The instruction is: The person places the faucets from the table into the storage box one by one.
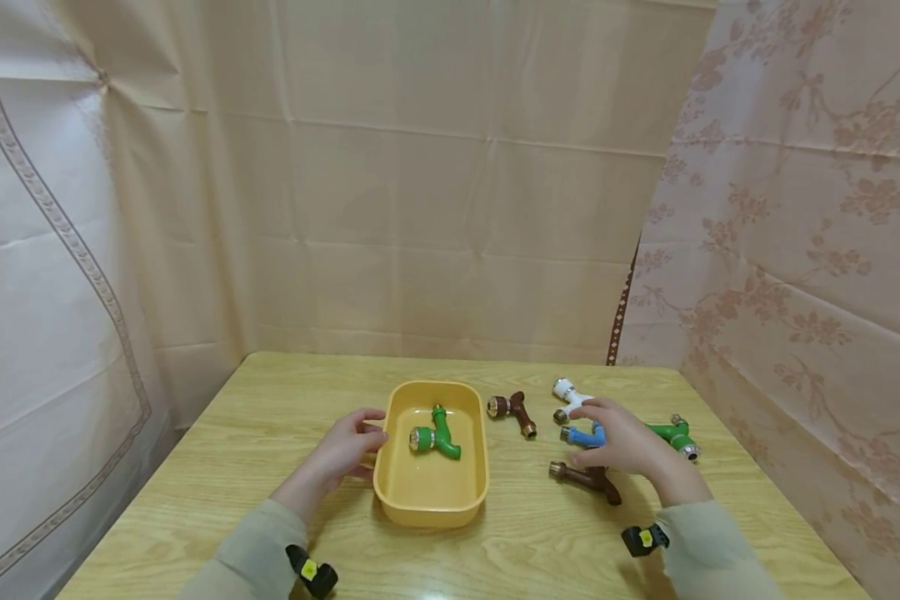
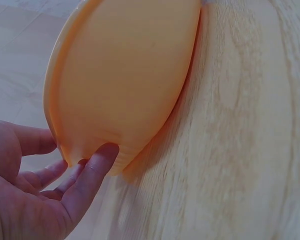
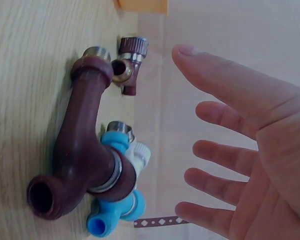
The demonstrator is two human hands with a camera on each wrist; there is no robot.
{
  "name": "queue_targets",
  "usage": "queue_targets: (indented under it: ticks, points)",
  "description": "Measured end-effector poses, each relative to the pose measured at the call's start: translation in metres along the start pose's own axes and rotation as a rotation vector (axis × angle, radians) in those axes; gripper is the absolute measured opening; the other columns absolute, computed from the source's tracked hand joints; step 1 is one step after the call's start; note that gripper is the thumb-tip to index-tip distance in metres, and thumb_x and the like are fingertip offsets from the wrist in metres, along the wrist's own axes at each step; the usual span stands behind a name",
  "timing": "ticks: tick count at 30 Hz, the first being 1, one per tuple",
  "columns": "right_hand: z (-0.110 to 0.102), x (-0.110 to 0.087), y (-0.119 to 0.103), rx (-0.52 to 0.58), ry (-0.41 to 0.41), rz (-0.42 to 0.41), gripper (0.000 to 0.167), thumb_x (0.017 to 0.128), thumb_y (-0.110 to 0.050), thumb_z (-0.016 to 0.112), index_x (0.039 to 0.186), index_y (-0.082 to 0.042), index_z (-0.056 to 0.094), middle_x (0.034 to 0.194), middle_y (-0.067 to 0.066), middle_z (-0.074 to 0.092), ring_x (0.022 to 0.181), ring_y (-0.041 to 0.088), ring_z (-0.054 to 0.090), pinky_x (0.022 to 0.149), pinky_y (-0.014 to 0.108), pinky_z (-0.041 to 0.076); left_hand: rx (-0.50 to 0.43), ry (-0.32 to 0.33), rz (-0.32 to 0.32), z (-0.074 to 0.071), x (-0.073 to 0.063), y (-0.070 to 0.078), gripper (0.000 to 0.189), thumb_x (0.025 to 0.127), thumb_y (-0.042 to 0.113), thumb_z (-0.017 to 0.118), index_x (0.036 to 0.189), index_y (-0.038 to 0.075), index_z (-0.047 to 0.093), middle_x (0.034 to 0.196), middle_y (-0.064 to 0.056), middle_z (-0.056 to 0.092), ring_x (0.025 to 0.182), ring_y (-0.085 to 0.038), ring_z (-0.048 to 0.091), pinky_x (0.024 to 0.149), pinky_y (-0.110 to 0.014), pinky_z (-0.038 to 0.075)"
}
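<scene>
A yellow plastic tub (image 1: 431,510) stands mid-table with a green tap (image 1: 441,437) lying inside. At its left side, my left hand (image 1: 348,446) touches the rim and outer wall with extended fingertips; the left wrist view shows these fingers (image 2: 97,162) against the wall. Over the taps on the right hovers my right hand (image 1: 622,442), fingers spread and holding nothing. Beneath and beside it lie a blue tap (image 1: 587,437), partly covered by the hand, and a brown tap (image 3: 80,140). A white tap (image 1: 567,398) lies just beyond the fingers.
Another brown tap (image 1: 515,410) rests between the tub and the right-hand group. A second green tap (image 1: 675,435) lies to the right of my right wrist. Cloth curtains (image 1: 450,208) hang behind and on both sides of the wooden table (image 1: 307,383).
</scene>
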State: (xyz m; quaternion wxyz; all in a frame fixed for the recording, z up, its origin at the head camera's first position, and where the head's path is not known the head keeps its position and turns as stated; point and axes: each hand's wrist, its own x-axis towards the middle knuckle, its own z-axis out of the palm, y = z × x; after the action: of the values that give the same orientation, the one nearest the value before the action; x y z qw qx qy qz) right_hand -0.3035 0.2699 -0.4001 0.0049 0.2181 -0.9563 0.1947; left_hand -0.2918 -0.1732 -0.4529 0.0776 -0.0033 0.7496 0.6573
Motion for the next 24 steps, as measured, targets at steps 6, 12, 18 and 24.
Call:
queue_targets:
  ticks: [6,12,18,24]
  points:
    - [0.005,-0.004,0.008,0.013,-0.030,0.012,0.067,0.079,-0.037,0.088,0.134,-0.008,0.063,0.142,0.025,0.049,0.123,0.044,0.053,0.092,0.060,0.050,0.001,0.005,0.001,0.001,0.000,-0.001,0.046,0.100,0.007,0.058,0.144,0.000,0.048,0.119,-0.021,0.058,0.099,-0.033,0.066,0.064,-0.047,0.061]
    - [0.011,-0.008,0.015,0.038,-0.066,0.024,0.065,0.076,-0.037,0.090,0.130,-0.009,0.065,0.139,0.022,0.050,0.120,0.042,0.054,0.090,0.058,0.051,0.006,-0.003,0.000,0.001,-0.001,-0.002,0.046,0.101,0.007,0.058,0.145,0.000,0.048,0.121,-0.023,0.058,0.099,-0.032,0.066,0.064,-0.047,0.061]
    - [0.013,-0.010,0.020,0.069,-0.110,0.036,0.061,0.077,-0.037,0.090,0.126,-0.011,0.066,0.137,0.019,0.051,0.120,0.041,0.054,0.091,0.058,0.051,0.014,-0.006,0.002,0.001,-0.002,0.000,0.046,0.101,0.008,0.058,0.145,0.000,0.048,0.121,-0.023,0.058,0.099,-0.033,0.066,0.064,-0.047,0.061]
    - [0.017,-0.012,0.021,0.101,-0.133,0.064,0.062,0.077,-0.034,0.091,0.128,-0.010,0.065,0.137,0.019,0.049,0.125,0.044,0.050,0.095,0.060,0.048,0.018,0.000,0.006,0.001,-0.002,0.001,0.046,0.101,0.008,0.058,0.145,0.000,0.048,0.121,-0.023,0.058,0.099,-0.033,0.066,0.064,-0.047,0.061]
